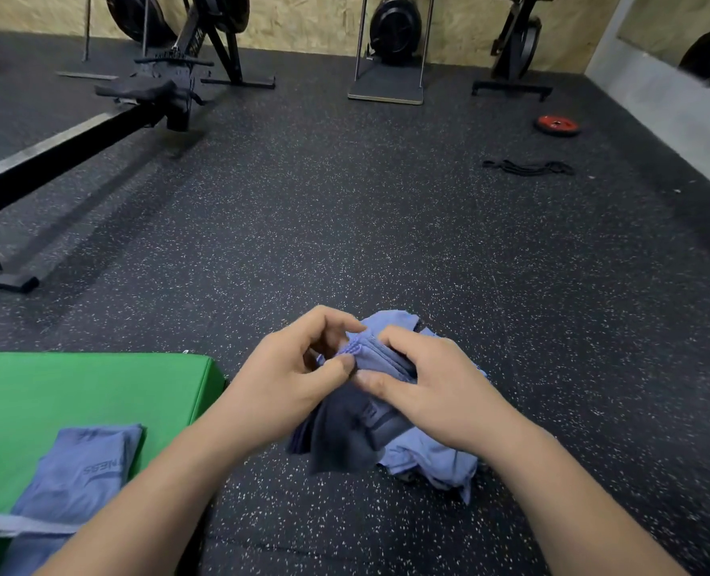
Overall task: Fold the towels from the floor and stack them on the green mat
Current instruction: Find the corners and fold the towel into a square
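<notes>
Matt cloth, speckled rubber
Crumpled towel [428, 455] right of the green mat [74, 388] and folded towel [83, 471] upon it: soft matt cloth; the mat smooth, faintly glossy; floor [345, 222] around it grainy rubber.

Dim, even indoor light, soft shadows under the rowing machine [74, 147], wide-angle bending at edges, slight blur throughout
</notes>
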{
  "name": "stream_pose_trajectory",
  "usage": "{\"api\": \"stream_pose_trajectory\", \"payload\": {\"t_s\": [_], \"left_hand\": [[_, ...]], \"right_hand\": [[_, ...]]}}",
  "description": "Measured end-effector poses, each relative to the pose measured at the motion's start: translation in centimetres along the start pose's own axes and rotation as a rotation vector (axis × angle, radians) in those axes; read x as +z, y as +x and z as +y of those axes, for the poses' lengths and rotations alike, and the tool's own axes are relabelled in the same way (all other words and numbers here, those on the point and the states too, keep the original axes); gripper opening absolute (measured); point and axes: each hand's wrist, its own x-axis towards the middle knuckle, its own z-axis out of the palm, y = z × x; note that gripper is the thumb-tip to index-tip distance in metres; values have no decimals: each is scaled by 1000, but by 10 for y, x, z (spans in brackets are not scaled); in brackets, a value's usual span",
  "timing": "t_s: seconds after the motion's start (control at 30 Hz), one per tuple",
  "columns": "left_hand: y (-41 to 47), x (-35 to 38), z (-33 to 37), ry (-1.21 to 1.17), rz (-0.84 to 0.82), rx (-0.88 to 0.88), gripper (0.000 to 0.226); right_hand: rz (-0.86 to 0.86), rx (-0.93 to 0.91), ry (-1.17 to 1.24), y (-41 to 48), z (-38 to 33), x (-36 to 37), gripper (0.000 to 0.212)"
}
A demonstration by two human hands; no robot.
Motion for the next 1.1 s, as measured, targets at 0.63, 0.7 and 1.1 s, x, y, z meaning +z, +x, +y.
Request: {"api": "stream_pose_trajectory", "payload": {"t_s": [0.63, 0.7, 1.1], "left_hand": [[4, -4, 1, -419, 157, -280, 14], [2, 11, 5, -610, 157, -322, 20], [-2, 16, 5, -709, 3, -355, 38]], "right_hand": [[440, 38, 76, -1, -6, -14, 36], [481, 63, 119, 0, -6, -12, 33], [523, 126, 164, -2, -5, -17, 34]]}}
